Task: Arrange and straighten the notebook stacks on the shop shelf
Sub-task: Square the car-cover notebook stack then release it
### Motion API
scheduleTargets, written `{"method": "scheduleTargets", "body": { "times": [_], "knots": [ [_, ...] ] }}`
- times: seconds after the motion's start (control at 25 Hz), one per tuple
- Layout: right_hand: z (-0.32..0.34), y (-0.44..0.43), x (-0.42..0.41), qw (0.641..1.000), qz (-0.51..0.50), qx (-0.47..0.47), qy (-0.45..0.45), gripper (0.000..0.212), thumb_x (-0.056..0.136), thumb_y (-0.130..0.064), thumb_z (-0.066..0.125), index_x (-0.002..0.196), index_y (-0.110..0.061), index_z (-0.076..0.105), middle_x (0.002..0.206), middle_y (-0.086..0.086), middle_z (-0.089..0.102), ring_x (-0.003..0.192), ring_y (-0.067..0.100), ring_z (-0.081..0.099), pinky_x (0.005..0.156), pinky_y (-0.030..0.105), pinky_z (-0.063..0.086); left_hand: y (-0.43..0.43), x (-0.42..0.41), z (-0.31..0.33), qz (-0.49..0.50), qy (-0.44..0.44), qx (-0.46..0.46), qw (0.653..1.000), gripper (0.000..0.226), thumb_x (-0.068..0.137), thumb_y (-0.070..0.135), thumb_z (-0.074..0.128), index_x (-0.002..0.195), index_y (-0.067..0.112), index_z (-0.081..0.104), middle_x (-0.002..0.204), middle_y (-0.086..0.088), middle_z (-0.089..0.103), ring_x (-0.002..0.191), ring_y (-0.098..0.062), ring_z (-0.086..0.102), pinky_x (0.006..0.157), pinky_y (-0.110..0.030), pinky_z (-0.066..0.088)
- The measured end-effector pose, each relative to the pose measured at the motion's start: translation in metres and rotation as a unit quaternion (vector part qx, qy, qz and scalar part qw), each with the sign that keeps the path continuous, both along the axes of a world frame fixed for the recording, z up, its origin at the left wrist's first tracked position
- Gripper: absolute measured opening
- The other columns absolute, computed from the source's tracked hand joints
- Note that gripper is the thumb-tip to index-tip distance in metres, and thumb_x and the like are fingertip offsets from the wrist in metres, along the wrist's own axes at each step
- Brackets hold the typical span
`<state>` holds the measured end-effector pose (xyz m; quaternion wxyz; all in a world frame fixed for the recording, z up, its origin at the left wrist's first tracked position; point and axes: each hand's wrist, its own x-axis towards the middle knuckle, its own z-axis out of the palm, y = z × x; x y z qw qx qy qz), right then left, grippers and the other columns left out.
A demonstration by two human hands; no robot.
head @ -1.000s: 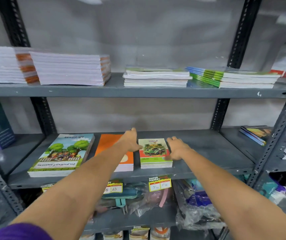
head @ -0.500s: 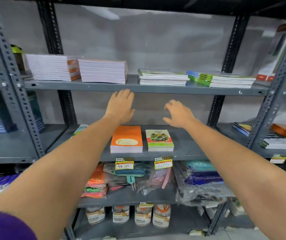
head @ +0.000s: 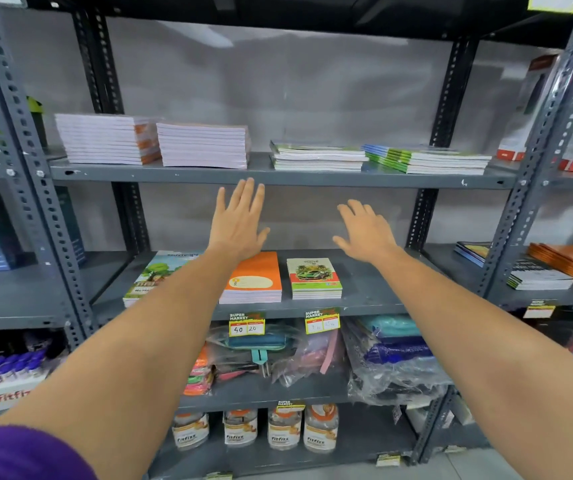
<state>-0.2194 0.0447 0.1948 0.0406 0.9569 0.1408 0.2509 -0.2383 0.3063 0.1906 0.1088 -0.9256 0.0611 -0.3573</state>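
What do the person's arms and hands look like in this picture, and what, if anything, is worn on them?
Both forearms are bare from above the elbow down. The left hand and right hand wear no gloves, and no rings, watch or bracelets show on the fingers or wrists. A purple sleeve covers the left upper arm; a sliver of purple shows at the right edge.

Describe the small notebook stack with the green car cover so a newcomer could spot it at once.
Start at the grey metal middle shelf, the one just above two yellow price tags. Three stacks lie there; the small stack with a green car on its cover is the rightmost. It is smaller than the plain orange-covered stack beside it, and it alone shows a car.
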Motion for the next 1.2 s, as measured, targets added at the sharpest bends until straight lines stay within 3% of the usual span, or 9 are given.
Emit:
{"method": "scheduleTargets", "body": {
  "times": [0.28,0.48,0.68,0.8,1.08,1.2],
  "knots": [
    [-0.034,-0.009,0.051,0.999,-0.019,0.006,0.042,0.059,0.088,-0.041,0.059,0.134,-0.012,0.037,0.131,0.011,0.048,0.118,0.030,0.047,0.086,0.042,0.047,-0.035,0.058,-0.041,-0.035,0.065,-0.015,0.997,0.084,0.089,0.057,0.044,0.151,0.014,0.006,0.158,-0.010,0.014,0.146,-0.027,0.010,0.117,-0.052,0.013],
    [-0.067,-0.012,0.106,0.995,-0.028,0.022,0.096,0.069,0.085,-0.046,0.064,0.138,-0.014,0.034,0.131,0.011,0.048,0.119,0.028,0.048,0.084,0.042,0.050,-0.052,0.111,-0.082,-0.044,0.151,-0.028,0.987,0.089,0.086,0.063,0.043,0.151,0.017,0.003,0.156,-0.011,0.023,0.144,-0.028,0.017,0.117,-0.052,0.012],
    [-0.127,-0.005,0.147,0.967,-0.038,0.087,0.235,0.084,0.074,-0.047,0.075,0.136,-0.013,0.032,0.125,0.016,0.050,0.117,0.032,0.049,0.084,0.043,0.049,-0.073,0.146,-0.141,0.001,0.307,-0.048,0.951,0.104,0.076,0.068,0.055,0.151,0.019,0.003,0.122,-0.007,0.062,0.122,-0.032,0.050,0.113,-0.062,0.006],
    [-0.160,-0.007,0.170,0.946,-0.064,0.111,0.299,0.086,0.071,-0.045,0.079,0.135,-0.011,0.033,0.122,0.017,0.055,0.112,0.033,0.056,0.086,0.043,0.050,-0.086,0.165,-0.174,0.017,0.368,-0.071,0.927,0.105,0.075,0.064,0.062,0.151,0.019,0.005,0.111,-0.005,0.067,0.118,-0.032,0.054,0.111,-0.065,0.000],
    [-0.195,-0.015,0.207,0.909,-0.089,0.177,0.367,0.086,0.066,-0.028,0.087,0.130,-0.009,0.033,0.120,0.014,0.058,0.106,0.031,0.061,0.092,0.044,0.052,-0.093,0.207,-0.196,0.037,0.400,-0.159,0.902,0.102,0.070,0.053,0.075,0.146,0.014,0.018,0.116,-0.004,0.066,0.127,-0.030,0.047,0.110,-0.064,-0.010],
    [-0.194,-0.020,0.219,0.906,-0.092,0.179,0.372,0.081,0.060,-0.033,0.090,0.121,-0.009,0.042,0.114,0.010,0.060,0.103,0.028,0.061,0.087,0.038,0.053,-0.091,0.217,-0.199,0.038,0.395,-0.160,0.904,0.100,0.065,0.058,0.076,0.140,0.014,0.027,0.114,-0.002,0.066,0.126,-0.028,0.049,0.107,-0.060,-0.018]
  ]
}}
